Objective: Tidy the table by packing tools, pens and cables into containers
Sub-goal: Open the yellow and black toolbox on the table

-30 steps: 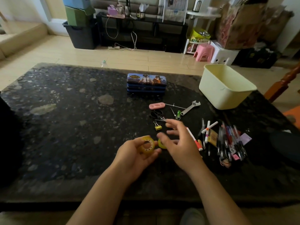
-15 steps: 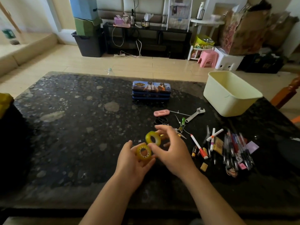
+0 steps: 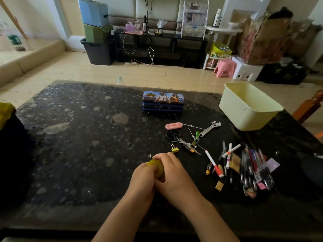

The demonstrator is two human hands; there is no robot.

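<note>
Our left hand [image 3: 141,179] and right hand [image 3: 172,173] were clamped together on a yellow tape roll [image 3: 155,167]; loosened, it could roll off the tabletop [image 3: 70,145].

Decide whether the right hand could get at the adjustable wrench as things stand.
Probably not at once: the right hand, with the left hand, grips a yellow tape roll. Otherwise the way looks free; the adjustable wrench lies uncovered on the table, ahead and to its right.

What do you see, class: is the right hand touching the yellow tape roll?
Touching. The head view shows the right hand curled over the yellow tape roll; the left hand grips it too.
</note>
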